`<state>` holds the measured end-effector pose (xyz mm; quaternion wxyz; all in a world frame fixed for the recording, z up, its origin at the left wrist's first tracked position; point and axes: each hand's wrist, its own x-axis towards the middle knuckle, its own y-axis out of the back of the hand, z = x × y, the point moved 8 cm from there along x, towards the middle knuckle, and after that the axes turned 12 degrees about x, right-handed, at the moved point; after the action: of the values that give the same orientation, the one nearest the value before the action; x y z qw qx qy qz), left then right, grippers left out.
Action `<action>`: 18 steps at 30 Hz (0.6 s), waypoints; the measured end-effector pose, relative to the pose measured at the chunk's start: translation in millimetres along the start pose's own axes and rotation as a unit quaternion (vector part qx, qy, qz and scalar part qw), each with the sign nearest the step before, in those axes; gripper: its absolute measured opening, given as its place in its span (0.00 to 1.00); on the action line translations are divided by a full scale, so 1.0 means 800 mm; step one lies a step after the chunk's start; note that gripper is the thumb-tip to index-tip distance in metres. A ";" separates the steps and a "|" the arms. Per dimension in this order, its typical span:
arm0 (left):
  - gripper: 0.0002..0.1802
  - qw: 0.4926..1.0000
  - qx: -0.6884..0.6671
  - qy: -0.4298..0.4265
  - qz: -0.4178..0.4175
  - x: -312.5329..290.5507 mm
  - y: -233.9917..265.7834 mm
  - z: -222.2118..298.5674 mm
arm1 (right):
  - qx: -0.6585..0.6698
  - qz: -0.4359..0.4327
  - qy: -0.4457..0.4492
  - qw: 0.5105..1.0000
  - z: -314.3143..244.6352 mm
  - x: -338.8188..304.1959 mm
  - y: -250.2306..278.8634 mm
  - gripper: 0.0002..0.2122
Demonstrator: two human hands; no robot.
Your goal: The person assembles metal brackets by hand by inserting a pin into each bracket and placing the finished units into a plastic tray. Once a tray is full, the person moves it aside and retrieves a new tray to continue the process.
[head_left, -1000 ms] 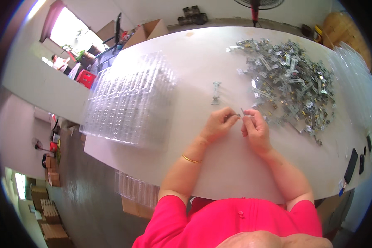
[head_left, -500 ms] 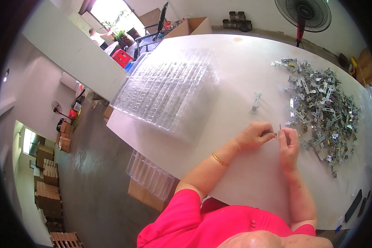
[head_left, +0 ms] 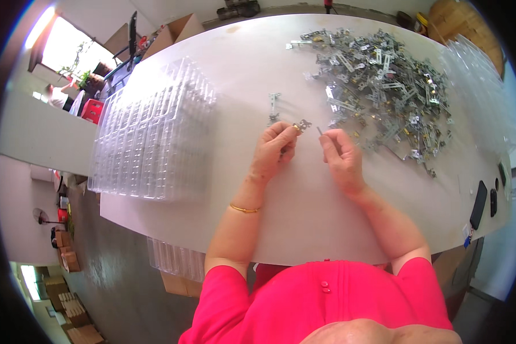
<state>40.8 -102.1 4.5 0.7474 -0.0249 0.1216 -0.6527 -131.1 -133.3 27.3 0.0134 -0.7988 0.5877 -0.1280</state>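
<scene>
My left hand pinches a small metal bracket with a brass-coloured part, which sticks out past the thumb and forefinger. Close by on the right, my right hand is closed on a thin dark metal pin, its tip pointing toward the bracket; the two are apart. Just beyond my left hand a single long metal bracket lies on the white table. A large heap of similar metal brackets spreads over the table beyond my right hand.
Clear plastic trays are stacked at the table's left. Clear plastic bags lie at the far right, with a dark phone-like object near the right edge. More trays rest on a carton below the table.
My hands have drawn apart, and the bracket in my left hand now shows clearly. The whole view has turned to the right, so the table things appear further left.
</scene>
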 end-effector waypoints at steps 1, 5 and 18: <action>0.11 1.000 -0.001 0.004 -0.009 0.003 -0.004 -0.003 | 0.009 -0.007 -0.012 1.000 0.004 0.000 0.003 0.04; 0.11 1.000 0.003 0.009 -0.004 0.000 -0.007 -0.005 | 0.004 -0.016 -0.033 0.999 0.001 -0.003 0.003 0.04; 0.11 0.992 0.116 -0.049 0.009 -0.005 -0.006 0.006 | -0.025 -0.029 -0.050 0.998 0.006 -0.001 0.004 0.06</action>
<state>37.0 -99.7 10.7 0.7560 0.0312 0.0086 -0.6538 -133.4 -134.0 22.1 0.0190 -0.8207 0.5662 -0.0738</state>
